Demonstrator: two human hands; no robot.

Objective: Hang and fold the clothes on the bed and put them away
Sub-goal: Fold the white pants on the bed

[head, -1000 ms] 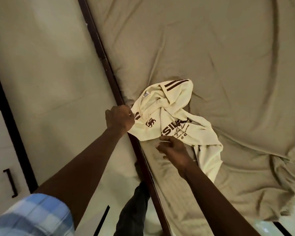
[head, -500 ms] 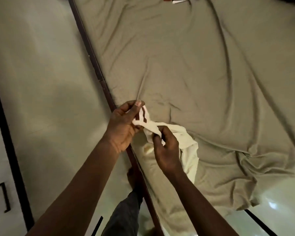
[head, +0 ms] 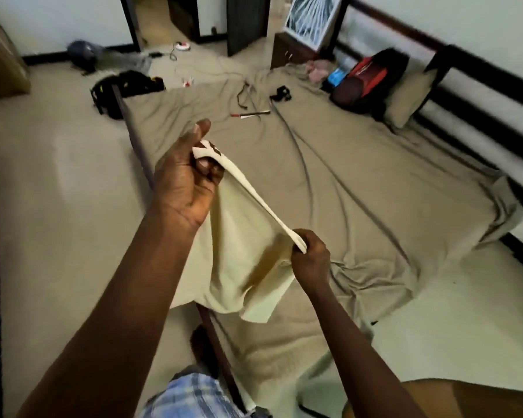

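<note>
Hands [head: 191,173] [head: 310,254] each pinch the cream shirt [head: 239,260], edge stretched taut between my grips so the cloth hangs straight below, ready for folding.

1. Pale floor [head: 58,182] is stretching along the left, catching soft glare
2. A bed [head: 140,147] under a rumpled tan sheet [head: 360,182] is filling the middle and right
3. A dark headboard [head: 437,66] is running along the white wall [head: 480,22] at far right, a pillow [head: 408,95] leaning against it
4. A dark door [head: 246,22] is standing open at the far end, near a low brown cabinet [head: 287,52]
</note>
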